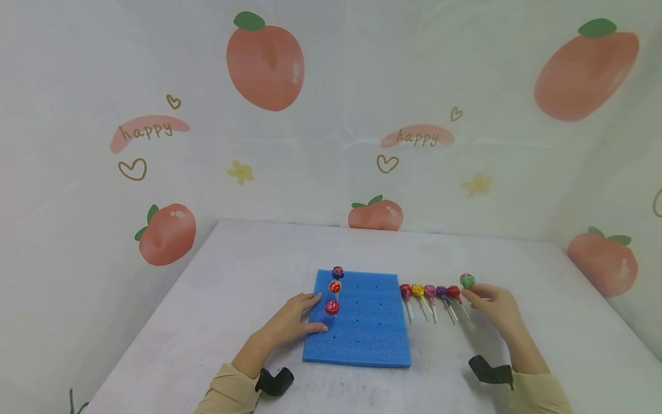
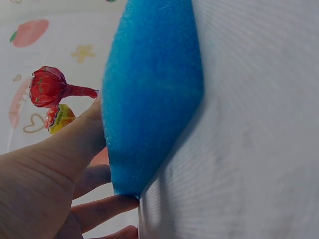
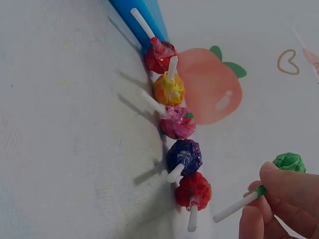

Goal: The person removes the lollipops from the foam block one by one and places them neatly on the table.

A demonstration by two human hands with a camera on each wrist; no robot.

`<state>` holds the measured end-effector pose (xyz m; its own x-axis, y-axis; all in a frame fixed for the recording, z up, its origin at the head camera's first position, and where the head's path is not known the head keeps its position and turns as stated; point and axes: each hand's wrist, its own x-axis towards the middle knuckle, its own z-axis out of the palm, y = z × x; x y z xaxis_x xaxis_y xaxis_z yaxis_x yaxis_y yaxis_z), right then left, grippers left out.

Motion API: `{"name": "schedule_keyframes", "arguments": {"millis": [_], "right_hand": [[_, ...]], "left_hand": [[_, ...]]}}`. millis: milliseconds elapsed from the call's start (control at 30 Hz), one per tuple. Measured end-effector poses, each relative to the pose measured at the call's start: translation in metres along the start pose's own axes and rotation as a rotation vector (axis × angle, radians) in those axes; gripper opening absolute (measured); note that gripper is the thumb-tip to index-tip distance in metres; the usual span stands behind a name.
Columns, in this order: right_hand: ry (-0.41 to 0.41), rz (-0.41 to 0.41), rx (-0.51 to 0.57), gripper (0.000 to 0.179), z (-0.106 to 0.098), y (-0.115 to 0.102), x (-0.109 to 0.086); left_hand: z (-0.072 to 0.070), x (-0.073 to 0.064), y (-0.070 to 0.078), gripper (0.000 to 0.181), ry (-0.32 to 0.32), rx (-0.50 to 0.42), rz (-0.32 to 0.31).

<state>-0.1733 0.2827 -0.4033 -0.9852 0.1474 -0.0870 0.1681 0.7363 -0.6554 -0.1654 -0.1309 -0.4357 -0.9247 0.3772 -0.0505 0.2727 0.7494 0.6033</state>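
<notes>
My right hand (image 1: 493, 306) pinches a green lollipop (image 3: 290, 162) just under its wrapped head, the white stick pointing down and left in the right wrist view. Close beside it lies a row of lollipops: red (image 3: 194, 191), purple (image 3: 185, 156), pink (image 3: 178, 121), yellow (image 3: 169, 89) and another red (image 3: 161, 56). My left hand (image 1: 289, 321) rests at the left edge of a blue foam board (image 1: 369, 345), thumb on top and fingers spread. Three lollipops stand in the board's left column: a dark one (image 1: 338, 272), a red-yellow one (image 1: 335, 286) and a red one (image 1: 332, 308).
Several small holes (image 1: 357, 320) dot the foam board. The white table (image 1: 227, 270) reaches back to a fruit-printed curtain (image 1: 320, 144). Black wrist mounts (image 1: 276, 382) sit by both cuffs.
</notes>
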Motion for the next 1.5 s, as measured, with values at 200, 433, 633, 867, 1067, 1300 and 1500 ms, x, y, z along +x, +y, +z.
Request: {"name": "schedule_keyframes", "arguments": {"millis": [200,433,633,867,1067,1300,1500], "right_hand": [[-0.005,0.027,0.004,0.059,0.0,0.005,0.001],[-0.014,0.058,0.0,0.06,-0.001,0.011,0.003],[-0.032,0.096,0.004,0.066,0.0,0.016,0.005],[-0.045,0.104,-0.001,0.065,0.001,0.021,0.007],[-0.039,0.092,0.01,0.064,0.002,0.024,0.006],[-0.042,0.137,0.026,0.062,0.003,0.026,0.008],[-0.047,0.143,0.029,0.061,0.004,0.029,0.01]], "left_hand": [[-0.001,0.0,0.001,0.074,0.0,-0.006,0.002],[-0.002,-0.001,0.002,0.075,-0.01,-0.02,-0.011],[-0.001,-0.001,0.002,0.075,-0.01,-0.016,-0.021],[-0.001,0.0,0.002,0.074,-0.013,-0.02,-0.025],[-0.001,0.0,0.002,0.074,-0.01,-0.019,-0.018],[-0.001,0.0,0.001,0.075,-0.006,-0.017,-0.009],[-0.001,0.0,0.0,0.074,0.0,-0.017,0.0]]}}
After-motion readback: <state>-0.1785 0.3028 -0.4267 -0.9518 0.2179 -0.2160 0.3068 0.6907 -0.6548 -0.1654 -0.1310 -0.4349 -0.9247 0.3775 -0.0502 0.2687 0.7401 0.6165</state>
